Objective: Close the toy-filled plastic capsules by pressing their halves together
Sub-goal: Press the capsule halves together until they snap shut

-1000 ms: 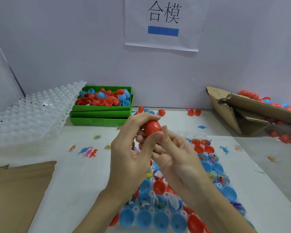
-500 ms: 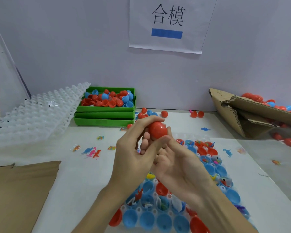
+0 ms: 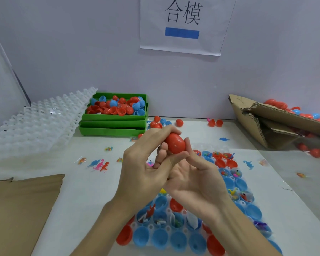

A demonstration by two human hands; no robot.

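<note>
A red egg-shaped capsule (image 3: 175, 143) sits between both hands, above the table's middle. My left hand (image 3: 146, 163) curls its fingers over the top and its thumb under the capsule. My right hand (image 3: 194, 178) lies palm up beneath, with its fingers wrapped round the capsule's lower side. The seam is hidden by fingers. Below the hands lies a clear holder tray (image 3: 181, 228) with several open blue and red capsule halves, some holding small toys.
Stacked green trays (image 3: 113, 124) of loose capsule halves stand at the back. White empty holder trays (image 3: 35, 126) lean at the left. A torn cardboard box (image 3: 266, 126) with capsules lies at the right. Brown cardboard (image 3: 20, 209) covers the near left. Small toy dinosaurs (image 3: 100, 164) are scattered about.
Both hands have stayed together around the red capsule and turned it slightly; more of its red shell shows now. The view has shifted a little.
</note>
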